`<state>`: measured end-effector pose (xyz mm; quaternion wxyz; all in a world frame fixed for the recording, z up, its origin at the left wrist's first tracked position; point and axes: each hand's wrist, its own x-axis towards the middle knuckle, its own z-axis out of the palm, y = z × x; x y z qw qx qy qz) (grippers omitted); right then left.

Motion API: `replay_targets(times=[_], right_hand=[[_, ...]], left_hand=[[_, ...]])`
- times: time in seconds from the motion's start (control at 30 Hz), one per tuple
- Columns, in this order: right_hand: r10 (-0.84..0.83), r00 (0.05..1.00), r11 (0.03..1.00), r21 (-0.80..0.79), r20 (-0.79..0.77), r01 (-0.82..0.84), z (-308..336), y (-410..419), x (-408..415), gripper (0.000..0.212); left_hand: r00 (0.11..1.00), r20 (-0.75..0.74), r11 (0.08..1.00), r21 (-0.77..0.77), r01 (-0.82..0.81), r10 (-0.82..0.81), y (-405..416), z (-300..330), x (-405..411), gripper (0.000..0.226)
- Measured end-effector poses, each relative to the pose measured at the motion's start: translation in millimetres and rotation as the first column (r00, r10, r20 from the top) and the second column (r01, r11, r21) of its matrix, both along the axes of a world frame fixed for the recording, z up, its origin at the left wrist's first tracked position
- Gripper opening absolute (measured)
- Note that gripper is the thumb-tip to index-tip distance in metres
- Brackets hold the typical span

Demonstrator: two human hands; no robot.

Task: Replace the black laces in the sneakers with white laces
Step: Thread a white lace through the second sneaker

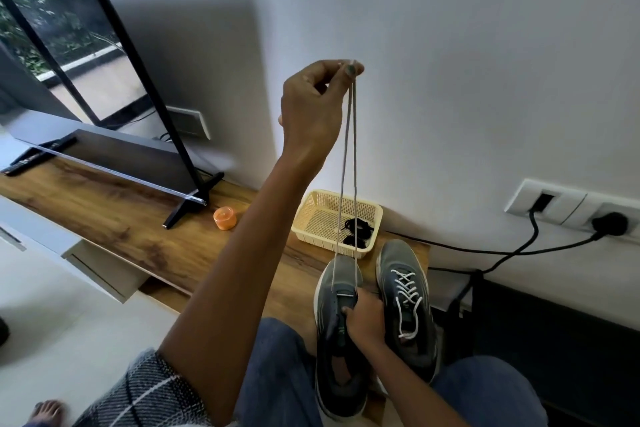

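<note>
The left hand (313,104) is raised high, its fingertips (351,69) pinching together both ends of the white lace (348,166), which drops in 2 taut strands to the lowest eyelets of the left sneaker (337,340); the right hand (365,317) grips that sneaker at the tongue, fingers curled around it, holding it down. This sneaker stands at the near right end of the wooden shelf (121,222), touching the right sneaker (407,305), which already carries a white lace crossed up its eyelets; the black laces (356,234) lie bundled in the yellow basket (334,218) at the shelf's back right, against the wall.

The step in hand looks like evening the 2 ends after the first pass; to do it well, keep both tips level in the pinch, pull straight up so the bar lies flat across the bottom eyelets, and hold the shoe firm so it does not lift; uneven ends here would show at the top.

A small green mark sits on the tongue under the right hand, too blurred to read; no other writing is legible.
</note>
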<state>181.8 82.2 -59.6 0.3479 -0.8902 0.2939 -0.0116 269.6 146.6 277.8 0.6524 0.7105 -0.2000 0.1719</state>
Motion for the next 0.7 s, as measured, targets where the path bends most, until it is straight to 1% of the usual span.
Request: replay_targets(times=[0.1,0.2,0.27,0.33,0.37,0.4,0.47,0.5,0.57,0.6,0.7], right_hand=[[0.089,0.995,0.996,0.009,-0.041,-0.089,4.7,-3.3,3.1,0.03],[0.185,0.98,0.973,0.151,-0.074,-0.173,29.4,-15.6,5.8,0.029],[0.158,0.987,0.959,0.238,0.014,-0.156,63.6,-23.8,4.8,0.023],[0.012,0.984,0.956,0.286,0.176,-0.063,112.9,-28.6,3.7,0.021],[-0.066,0.955,0.947,0.319,0.289,-0.031,141.6,-30.7,3.0,0.018],[-0.122,0.905,0.93,0.364,0.407,-0.038,170.3,-32.5,2.9,0.014],[-0.169,0.776,0.893,0.428,0.608,-0.141,226.8,-35.9,1.5,0.008],[-0.168,0.715,0.881,0.429,0.679,-0.201,252.0,-37.5,0.6,0.007],[-0.135,0.619,0.874,0.388,0.774,-0.294,289.7,-39.8,-2.0,0.01],[-0.124,0.589,0.874,0.369,0.799,-0.317,302.6,-40.5,-3.5,0.011],[-0.128,0.563,0.871,0.364,0.816,-0.329,324.1,-41.1,-7.1,0.009]], left_hand=[[0.996,-0.002,0.993,0.082,0.084,-0.084,1.1,1.0,0.4,0.01],[0.991,-0.02,0.981,0.145,0.13,-0.129,4.2,2.5,0.4,0.008],[0.99,-0.028,0.973,0.184,0.138,-0.136,7.2,3.1,0.7,0.016],[0.988,-0.039,0.966,0.206,0.157,-0.152,8.9,3.0,1.6,0.025],[0.986,-0.042,0.961,0.217,0.169,-0.164,9.4,4.2,0.4,0.028],[0.983,-0.046,0.956,0.229,0.182,-0.176,9.3,4.9,-0.4,0.029],[0.98,-0.048,0.945,0.259,0.199,-0.193,9.0,8.0,-3.5,0.027],[0.98,-0.048,0.94,0.277,0.2,-0.195,8.6,9.4,-4.7,0.023],[0.981,-0.039,0.928,0.317,0.195,-0.193,7.8,12.4,-7.7,0.013],[0.98,-0.033,0.924,0.33,0.194,-0.194,7.5,13.6,-9.2,0.012],[0.977,-0.035,0.919,0.334,0.21,-0.21,7.3,15.0,-12.4,0.015]])
